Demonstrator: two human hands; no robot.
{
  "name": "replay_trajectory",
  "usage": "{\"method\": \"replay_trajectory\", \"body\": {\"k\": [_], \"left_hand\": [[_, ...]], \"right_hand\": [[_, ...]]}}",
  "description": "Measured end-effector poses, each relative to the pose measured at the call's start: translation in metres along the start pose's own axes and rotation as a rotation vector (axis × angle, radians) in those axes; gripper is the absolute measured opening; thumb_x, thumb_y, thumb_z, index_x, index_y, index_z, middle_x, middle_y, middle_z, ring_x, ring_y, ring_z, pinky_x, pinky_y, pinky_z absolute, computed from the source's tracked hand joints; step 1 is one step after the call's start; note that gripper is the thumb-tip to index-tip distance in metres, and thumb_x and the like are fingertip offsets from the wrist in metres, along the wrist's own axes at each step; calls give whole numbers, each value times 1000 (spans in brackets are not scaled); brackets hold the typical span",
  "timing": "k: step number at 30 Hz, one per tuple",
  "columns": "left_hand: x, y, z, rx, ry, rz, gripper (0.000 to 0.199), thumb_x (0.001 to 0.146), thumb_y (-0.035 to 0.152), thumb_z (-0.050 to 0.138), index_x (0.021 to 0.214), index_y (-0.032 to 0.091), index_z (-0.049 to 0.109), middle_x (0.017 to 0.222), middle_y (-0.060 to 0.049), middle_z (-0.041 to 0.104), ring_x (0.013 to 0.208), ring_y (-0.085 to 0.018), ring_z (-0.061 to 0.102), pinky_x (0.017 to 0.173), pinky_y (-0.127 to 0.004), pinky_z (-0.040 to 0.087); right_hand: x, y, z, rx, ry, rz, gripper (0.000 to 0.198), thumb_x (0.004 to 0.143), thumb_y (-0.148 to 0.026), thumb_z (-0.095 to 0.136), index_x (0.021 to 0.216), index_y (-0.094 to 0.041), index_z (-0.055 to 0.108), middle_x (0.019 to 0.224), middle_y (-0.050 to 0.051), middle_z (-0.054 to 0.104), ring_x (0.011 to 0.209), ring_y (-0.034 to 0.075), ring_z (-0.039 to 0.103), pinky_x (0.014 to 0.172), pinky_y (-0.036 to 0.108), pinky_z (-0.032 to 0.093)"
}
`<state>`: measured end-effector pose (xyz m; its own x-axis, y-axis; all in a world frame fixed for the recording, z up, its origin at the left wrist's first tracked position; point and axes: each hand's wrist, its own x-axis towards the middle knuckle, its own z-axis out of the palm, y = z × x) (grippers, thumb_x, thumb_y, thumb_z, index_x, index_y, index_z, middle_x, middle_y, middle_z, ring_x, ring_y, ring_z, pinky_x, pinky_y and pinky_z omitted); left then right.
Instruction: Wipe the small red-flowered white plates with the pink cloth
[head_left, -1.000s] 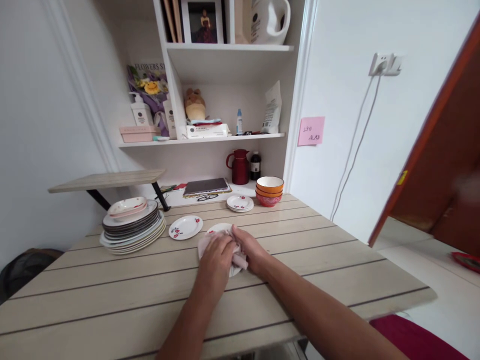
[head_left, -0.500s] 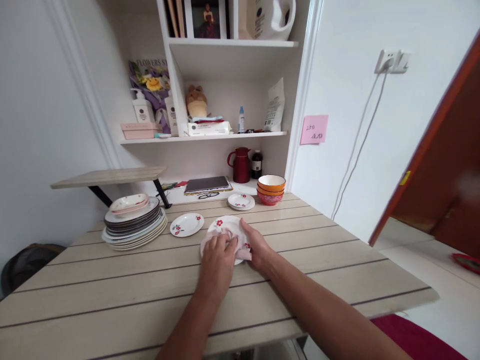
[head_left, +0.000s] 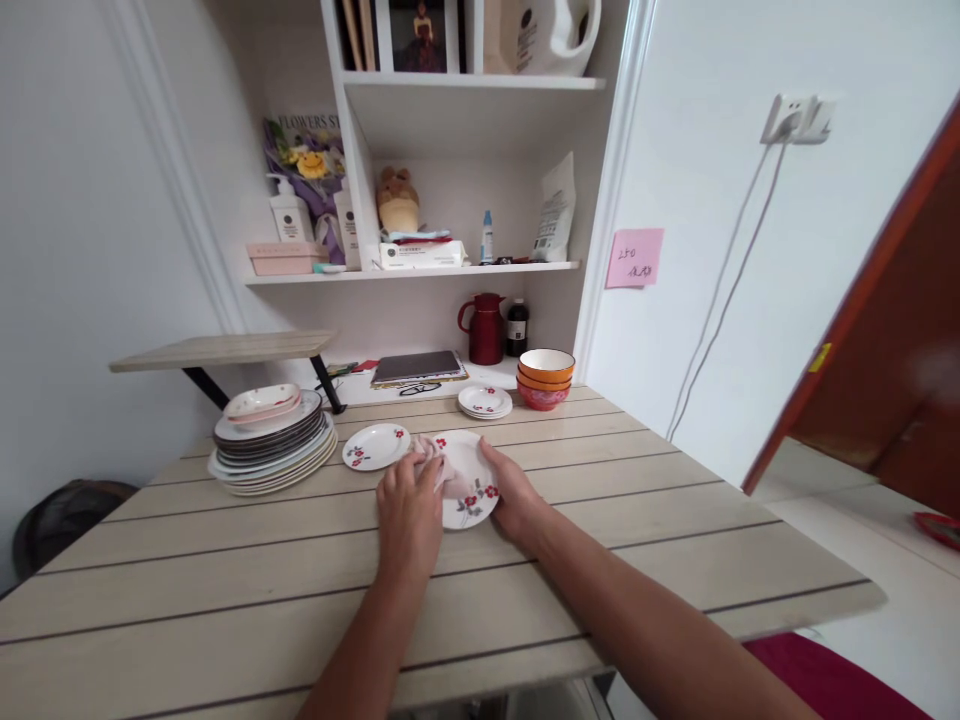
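Note:
A white plate with red flowers point(head_left: 469, 508) is in front of me, just over the table. My right hand point(head_left: 511, 490) grips its right rim, thumb on top and fingers out of sight below. Bunched in my left hand point(head_left: 409, 505) is a pale pink cloth point(head_left: 435, 460), which touches the plate's left side and upper face. Left of it lies another flowered plate point(head_left: 376, 447), flat on the table. A short stack of small flowered plates point(head_left: 485, 403) sits farther back, next to several stacked bowls point(head_left: 544, 380).
On the left stands a tall stack of plates point(head_left: 274, 440) topped by oval dishes, close to a small raised shelf point(head_left: 225, 350). Behind are a closed laptop point(head_left: 418, 367), glasses point(head_left: 420, 389), a red jug point(head_left: 485, 330) and a dark bottle point(head_left: 517, 328).
My left hand has slid the cloth left, from the plate's middle to its left rim, baring the flowers near the front. The right hand keeps its grip. The view shifts slightly.

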<state>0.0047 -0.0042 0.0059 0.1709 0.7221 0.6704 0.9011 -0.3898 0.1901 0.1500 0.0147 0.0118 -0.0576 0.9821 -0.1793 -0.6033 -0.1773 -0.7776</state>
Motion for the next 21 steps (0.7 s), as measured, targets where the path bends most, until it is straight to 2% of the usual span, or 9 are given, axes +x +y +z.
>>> {"method": "replay_trajectory", "body": {"k": [4, 7, 10, 14, 17, 21], "left_hand": [[-4, 9, 4, -31, -45, 114, 42, 84, 9, 53, 121, 26, 64, 122, -10, 59, 117, -27, 52, 100, -46, 45], [-7, 16, 7, -41, -79, 210, 42, 83, 8, 54, 120, 25, 64, 122, -10, 60, 117, -27, 52, 102, -47, 45], [-7, 18, 8, -44, -82, 243, 41, 82, 7, 53, 119, 22, 63, 121, -9, 60, 117, -27, 52, 103, -47, 44], [-4, 13, 5, -86, -79, 182, 41, 81, 8, 56, 119, 23, 61, 119, -8, 60, 115, -25, 52, 102, -45, 44], [-1, 6, 1, -74, -56, 56, 38, 83, 10, 56, 118, 23, 63, 118, -9, 59, 112, -25, 53, 99, -44, 45], [1, -1, -2, -27, -56, -44, 35, 85, 13, 56, 118, 21, 64, 119, -11, 58, 110, -27, 53, 96, -44, 45]], "right_hand": [[2, -2, -3, 67, 8, 6, 39, 94, -44, 48, 104, -11, 66, 86, 11, 76, 76, 23, 71, 75, 35, 55], [1, 2, -3, 30, -56, 19, 35, 92, -46, 54, 95, -13, 68, 78, 7, 74, 69, 20, 69, 67, 30, 54], [-2, 8, -1, -38, -141, -49, 29, 87, -43, 63, 85, -15, 68, 70, 2, 72, 62, 16, 64, 61, 25, 50], [-4, 10, 1, -107, -204, -124, 30, 83, -45, 68, 88, -15, 69, 74, 1, 73, 65, 15, 63, 63, 24, 48], [-4, 10, 0, -144, -224, -141, 33, 84, -46, 66, 95, -15, 69, 86, 5, 76, 73, 18, 67, 70, 26, 50], [-2, 9, -1, -138, -141, -98, 35, 87, -47, 60, 99, -14, 68, 88, 8, 77, 72, 21, 70, 69, 31, 52]]}}
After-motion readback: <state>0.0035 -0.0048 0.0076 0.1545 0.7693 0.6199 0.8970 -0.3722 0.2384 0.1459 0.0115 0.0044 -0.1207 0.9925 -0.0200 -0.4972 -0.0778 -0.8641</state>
